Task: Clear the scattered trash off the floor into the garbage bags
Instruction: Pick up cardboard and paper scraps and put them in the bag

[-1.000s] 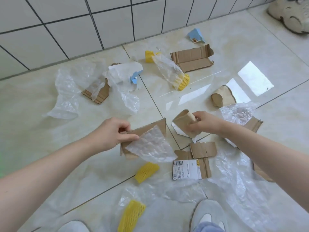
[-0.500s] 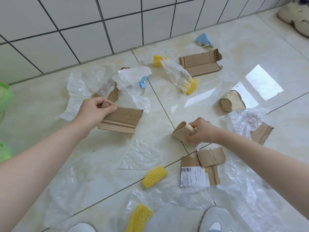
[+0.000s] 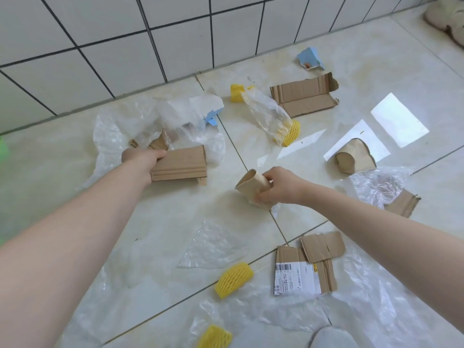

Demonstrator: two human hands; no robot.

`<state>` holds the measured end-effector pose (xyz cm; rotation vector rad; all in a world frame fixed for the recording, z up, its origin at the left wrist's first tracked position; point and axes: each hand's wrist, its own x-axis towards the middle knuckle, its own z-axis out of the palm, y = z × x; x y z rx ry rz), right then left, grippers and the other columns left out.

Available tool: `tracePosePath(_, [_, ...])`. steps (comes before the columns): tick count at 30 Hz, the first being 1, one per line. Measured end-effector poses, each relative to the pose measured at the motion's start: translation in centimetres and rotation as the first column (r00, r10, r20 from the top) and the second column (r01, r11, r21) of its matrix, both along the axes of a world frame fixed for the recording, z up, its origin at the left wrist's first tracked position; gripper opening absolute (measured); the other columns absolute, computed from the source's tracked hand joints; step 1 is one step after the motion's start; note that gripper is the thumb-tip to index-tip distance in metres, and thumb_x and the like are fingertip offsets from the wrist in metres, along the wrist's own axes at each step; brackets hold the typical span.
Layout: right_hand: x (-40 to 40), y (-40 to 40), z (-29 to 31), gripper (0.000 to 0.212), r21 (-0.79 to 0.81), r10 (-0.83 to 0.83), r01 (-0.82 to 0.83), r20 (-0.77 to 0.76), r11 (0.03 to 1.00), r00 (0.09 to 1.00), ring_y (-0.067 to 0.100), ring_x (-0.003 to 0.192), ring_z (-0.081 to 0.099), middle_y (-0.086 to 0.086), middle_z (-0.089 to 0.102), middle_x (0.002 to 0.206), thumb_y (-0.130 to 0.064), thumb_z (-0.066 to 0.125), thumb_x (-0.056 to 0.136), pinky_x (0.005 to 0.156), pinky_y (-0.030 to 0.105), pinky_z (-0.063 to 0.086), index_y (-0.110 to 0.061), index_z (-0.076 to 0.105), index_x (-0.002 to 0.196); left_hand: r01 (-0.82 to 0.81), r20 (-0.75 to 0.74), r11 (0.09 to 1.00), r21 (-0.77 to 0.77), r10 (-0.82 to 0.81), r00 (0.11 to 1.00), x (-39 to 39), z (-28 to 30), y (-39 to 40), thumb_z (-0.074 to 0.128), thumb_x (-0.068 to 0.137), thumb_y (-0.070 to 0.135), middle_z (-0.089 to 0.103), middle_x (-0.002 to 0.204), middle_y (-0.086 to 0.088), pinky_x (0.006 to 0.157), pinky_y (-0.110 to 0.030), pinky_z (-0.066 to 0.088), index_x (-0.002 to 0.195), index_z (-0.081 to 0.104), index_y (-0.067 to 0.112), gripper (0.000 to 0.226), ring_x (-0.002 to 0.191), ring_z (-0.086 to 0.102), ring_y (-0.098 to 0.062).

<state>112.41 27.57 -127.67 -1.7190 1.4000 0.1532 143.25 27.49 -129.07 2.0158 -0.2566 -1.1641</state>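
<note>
Both hands are gripping cardboard scraps above the littered floor [image 3: 175, 222].

The left hand [image 3: 141, 159] is curling its fingers round a flat cardboard piece [image 3: 182, 163], with crumpled plastic [image 3: 140, 121] lying just beyond it. The right hand [image 3: 278, 188] is pinching a curled scrap [image 3: 251, 183]. A plastic sheet [image 3: 213, 246] and yellow netting [image 3: 233, 280] are lying between the forearms, nearer the person.

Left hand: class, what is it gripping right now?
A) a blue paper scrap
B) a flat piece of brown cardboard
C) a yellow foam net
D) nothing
B: the left hand has its fingers curled round the edge of a flat piece of brown cardboard, beside the crumpled plastic.
</note>
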Motion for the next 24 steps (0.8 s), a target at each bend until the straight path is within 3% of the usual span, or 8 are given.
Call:
tracePosePath(4, [0.0,0.1,-0.6,0.019,0.028,0.005,-0.005,0.010,1.000,1.000,0.016,0.066,0.055,0.000,0.057,0.072,-0.024,0.073,0.073,0.055,0.024,0.043,-0.010,0.061,0.076,-0.076,-0.096,0.997,-0.021,0.074,0.993,-0.5,-0.1,-1.0,0.081,0.070,0.004,0.066,0.102,-0.010,0.077,-0.040,0.057,0.122,0.056,0.007,0.058,0.087,0.066,-0.024])
tracePosePath(7, [-0.5,0.1,-0.8,0.021,0.041,-0.024,0.023,0.028,0.999,0.999,0.018,0.068,0.055,0.002,0.058,0.074,-0.024,0.073,0.073,0.060,0.028,0.045,-0.008,0.063,0.080,-0.115,-0.146,0.993,-0.017,0.111,0.983,-0.4,-0.5,-1.0,0.082,0.069,0.004,0.067,0.105,-0.012,0.079,-0.042,0.057,0.121,0.057,0.006,0.058,0.089,0.067,-0.025])
tracePosePath(12, [-1.2,-0.3,-1.1,0.018,0.062,-0.070,0.066,0.072,0.996,0.995,0.020,0.075,0.059,0.004,0.061,0.082,-0.019,0.070,0.075,0.066,0.032,0.050,-0.007,0.065,0.087,-0.123,-0.160,0.992,-0.014,0.119,0.980,-0.3,-1.1,-0.8,0.076,0.076,0.004,0.067,0.106,-0.004,0.053,-0.029,0.048,0.114,0.067,0.014,0.040,0.075,0.061,-0.015])
tracePosePath(15, [-1.7,-0.3,-1.1,0.023,0.075,-0.095,0.089,0.086,0.993,0.992,0.021,0.078,0.059,0.008,0.063,0.086,-0.018,0.069,0.075,0.068,0.033,0.050,-0.004,0.066,0.093,-0.133,-0.214,0.990,-0.044,0.121,0.969,-0.1,-1.4,-0.8,0.070,0.081,0.003,0.067,0.106,0.001,0.053,-0.027,0.044,0.112,0.070,0.022,0.036,0.074,0.058,-0.011])
tracePosePath(20, [-2.0,-0.2,-0.8,0.028,0.083,-0.119,0.110,0.113,0.990,0.986,0.022,0.078,0.059,0.013,0.065,0.090,-0.020,0.068,0.071,0.071,0.037,0.051,-0.003,0.066,0.093,-0.178,-0.163,0.981,-0.076,0.164,0.973,0.1,-1.2,-0.7,0.071,0.079,0.000,0.067,0.088,0.006,0.056,-0.024,0.046,0.106,0.073,0.019,0.033,0.074,0.059,-0.009])
tracePosePath(24, [-2.0,0.0,-0.3,0.033,0.078,-0.117,0.108,0.129,0.991,0.985,0.022,0.078,0.059,0.016,0.066,0.091,-0.025,0.066,0.066,0.069,0.036,0.051,-0.004,0.065,0.092,-0.051,-0.112,0.999,-0.018,0.049,0.993,0.0,-1.5,0.3,0.074,0.077,0.002,0.066,0.097,-0.001,0.063,-0.025,0.049,0.091,0.073,0.020,0.023,0.086,0.060,-0.015])
